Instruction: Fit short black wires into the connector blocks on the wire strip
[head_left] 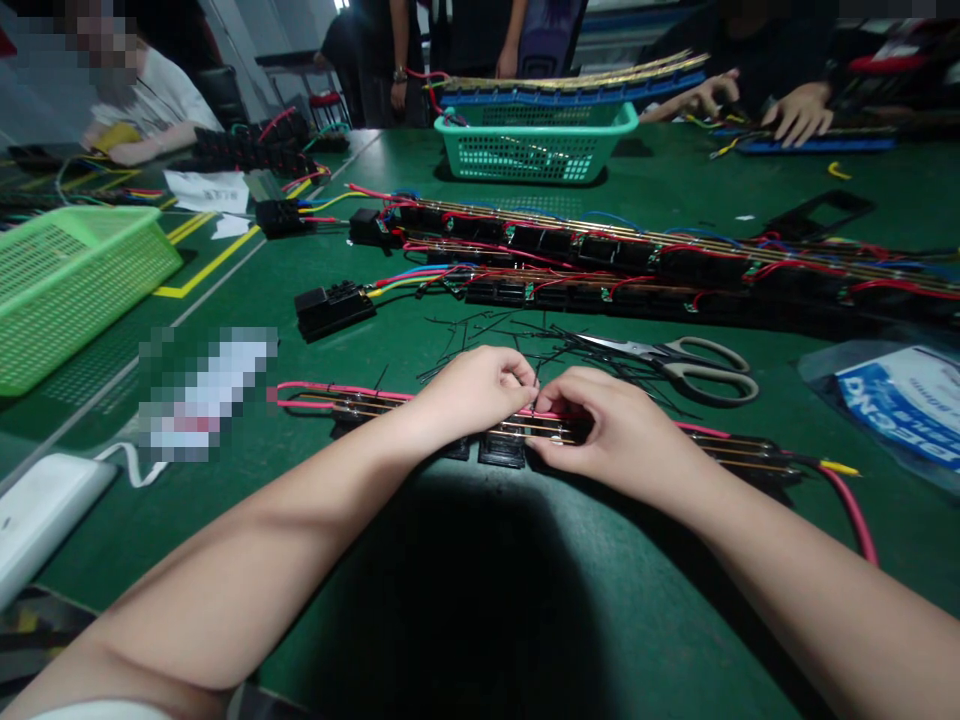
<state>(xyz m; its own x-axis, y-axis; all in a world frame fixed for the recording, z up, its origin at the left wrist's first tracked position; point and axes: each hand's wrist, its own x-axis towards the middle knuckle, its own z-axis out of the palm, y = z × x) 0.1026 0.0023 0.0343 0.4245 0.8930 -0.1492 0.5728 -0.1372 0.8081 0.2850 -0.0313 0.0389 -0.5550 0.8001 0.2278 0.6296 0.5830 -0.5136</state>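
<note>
In front of me lies a black socket strip point(501, 450) with bare copper bars and a red wire point(352, 390) running along it. My left hand point(491, 390) is closed above its middle, fingertips pinching what looks like a thin black cable tie; most of it is hidden. My right hand point(600, 425) is curled round the strip just beside, its thumb at the near edge and fingers on the far side. One cable tie point(382, 378) sticks up from the strip's left part. Loose cut ties point(487, 335) and scissors point(675, 362) lie just beyond my hands.
Longer wired strips point(570, 245) stretch across behind. A black plug block point(334, 308) sits at their left. Green baskets point(75, 290) stand left and at the back. A plastic bag point(900, 400) lies right, a white box point(52, 510) left. Co-workers' hands point(799, 115) are across the table.
</note>
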